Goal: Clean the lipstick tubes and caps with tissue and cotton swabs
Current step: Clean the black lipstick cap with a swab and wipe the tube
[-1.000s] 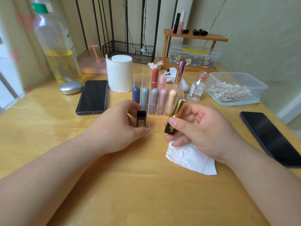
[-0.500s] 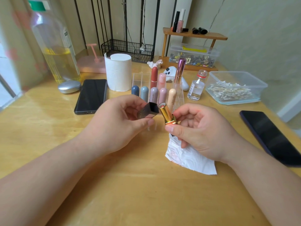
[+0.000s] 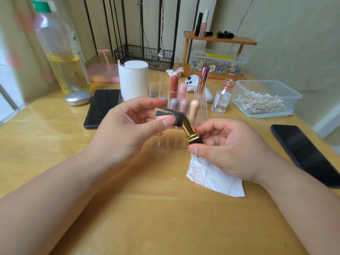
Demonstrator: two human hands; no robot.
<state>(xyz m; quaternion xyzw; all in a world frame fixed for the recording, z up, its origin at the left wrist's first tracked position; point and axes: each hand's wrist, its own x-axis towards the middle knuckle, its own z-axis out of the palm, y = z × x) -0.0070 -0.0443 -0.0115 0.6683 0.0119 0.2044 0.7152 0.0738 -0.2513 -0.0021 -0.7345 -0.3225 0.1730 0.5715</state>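
The left hand (image 3: 128, 129) pinches a black square lipstick cap with a mirrored side (image 3: 169, 115) between its thumb, below, and its fingers, above. A second ago this cap stood on the yellow wooden table (image 3: 147, 218) under those same fingers. It has since been lifted and turned on its side, with its open end pointing right toward the other grip.

At that open end the cap meets the tip of the gold metal lipstick tube with a black base (image 3: 190, 130). The tube leans up and to the left out of the right hand's grip. A second ago it leaned up and to the right, clear of the cap. Cap and tube are at an angle to each other, and how far the tip is inside cannot be told.

The right hand (image 3: 230, 150) has its thumb and curled fingers clamped round the tube's black base.

Just below that grip, a crumpled white tissue with faint pink smears (image 3: 215, 177) lies on the table. Its top edge is hidden behind the hand, so whether the fingers hold it cannot be told.

Well beyond and to the right of the grip sits a clear plastic box of cotton swabs (image 3: 265, 100).

Bringing the cap to the tube suggests this lipstick is done being wiped and is being closed. The cap likely needs straightening before it will seat.
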